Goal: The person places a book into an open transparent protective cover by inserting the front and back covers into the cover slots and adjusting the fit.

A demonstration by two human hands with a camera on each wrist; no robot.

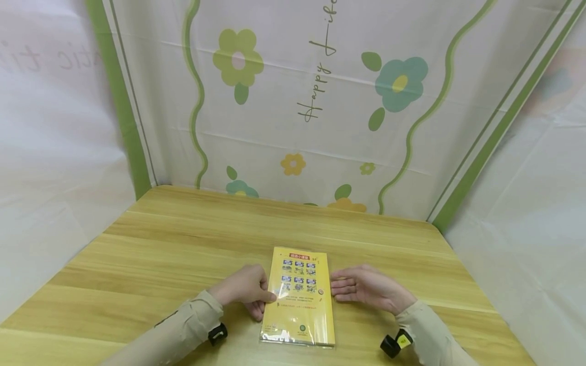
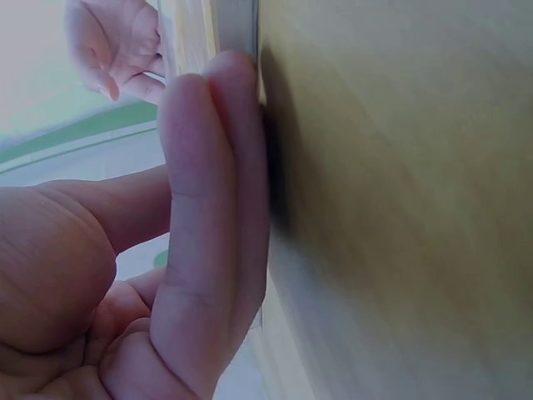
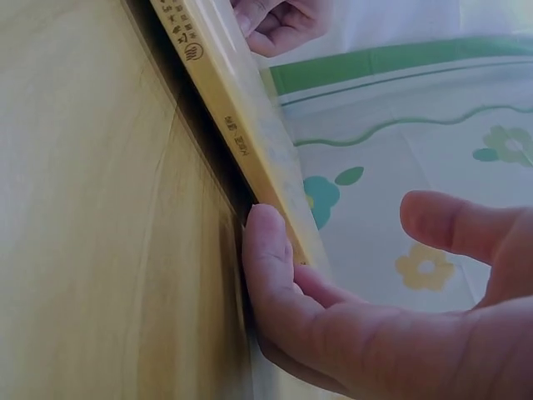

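A yellow book point(image 1: 299, 305) in clear wrap lies flat on the wooden table point(image 1: 183, 244), near its front edge. My left hand point(image 1: 264, 302) is at the book's left edge, fingers straight against it and thumb lying over the cover's margin. In the left wrist view, the left hand point(image 2: 208, 167) has its fingertips point(image 2: 237, 71) meeting the book's edge point(image 2: 235, 25). My right hand point(image 1: 341, 287) touches the right edge with straight fingers. In the right wrist view, one fingertip point(image 3: 266, 229) of the right hand point(image 3: 333, 250) presses the book's spine point(image 3: 241, 142); the thumb point(image 3: 458, 225) is lifted clear.
A white cloth backdrop point(image 1: 320, 101) printed with flowers and green stripes stands behind the table. Plain white sheets hang on both sides. Bare wood point(image 1: 389, 239) surrounds the book. Small black cameras point(image 1: 217, 334) sit on both wrists.
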